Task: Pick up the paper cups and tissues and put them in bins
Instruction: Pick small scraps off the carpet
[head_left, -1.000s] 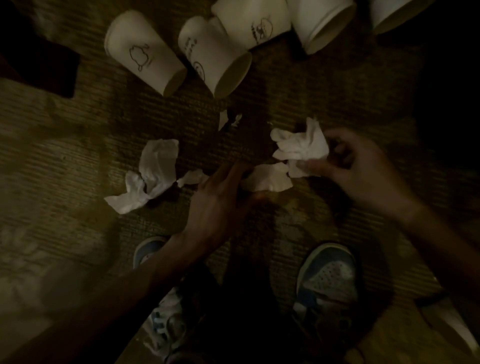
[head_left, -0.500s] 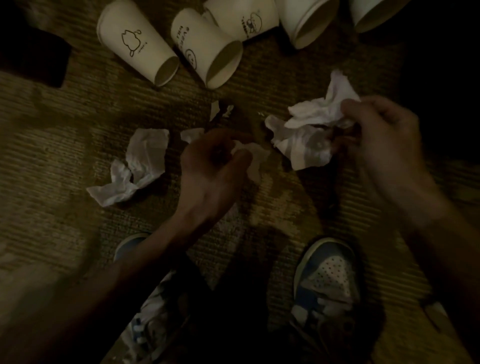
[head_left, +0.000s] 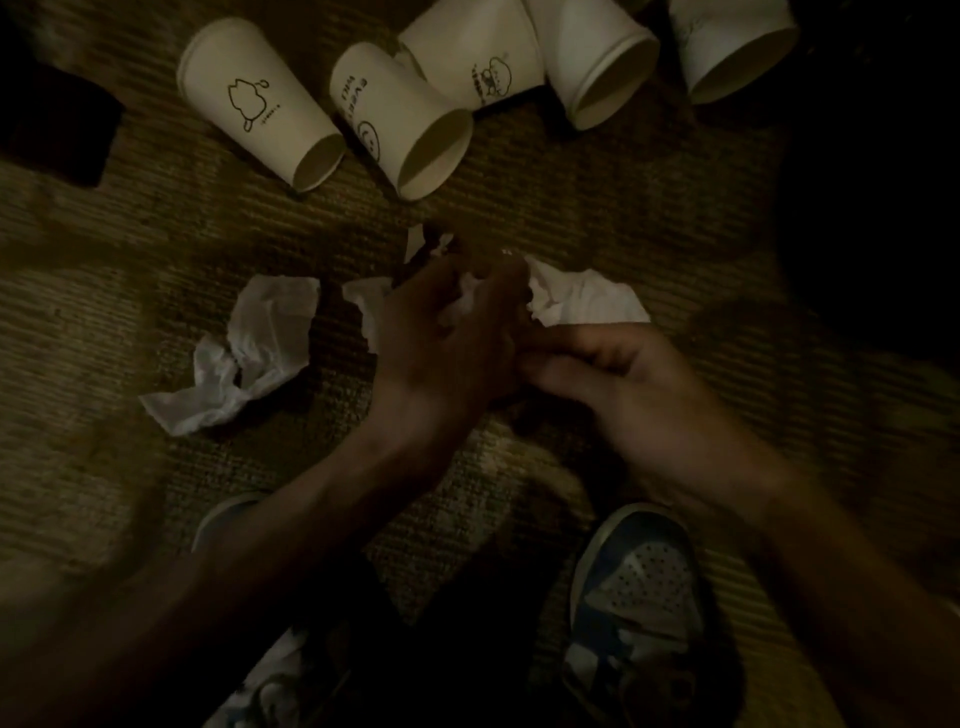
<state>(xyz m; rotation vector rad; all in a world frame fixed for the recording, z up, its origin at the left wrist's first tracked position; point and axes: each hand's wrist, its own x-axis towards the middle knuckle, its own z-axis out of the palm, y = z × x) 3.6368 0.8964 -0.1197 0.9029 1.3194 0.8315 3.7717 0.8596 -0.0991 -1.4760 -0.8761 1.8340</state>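
Several white paper cups lie on their sides on the carpet at the top: one with a doodle (head_left: 260, 104), one with lettering (head_left: 400, 119), and others (head_left: 597, 62) to the right. A crumpled tissue (head_left: 249, 353) lies loose at the left. My left hand (head_left: 447, 343) is closed around a wad of tissue (head_left: 369, 296) in the middle. My right hand (head_left: 623, 384) meets it from the right, fingers against the left hand, below a larger tissue (head_left: 587, 301) that sticks out between the two hands. A small tissue scrap (head_left: 418, 241) lies just above them.
The floor is dim brownish carpet. A dark object (head_left: 57, 135) sits at the far left. A large dark shape (head_left: 883, 182) fills the right side. My blue-and-white shoes (head_left: 639, 587) stand at the bottom.
My right hand came down and left with its tissue, joining my left hand at the centre. My left hand gathered the middle tissue off the carpet.
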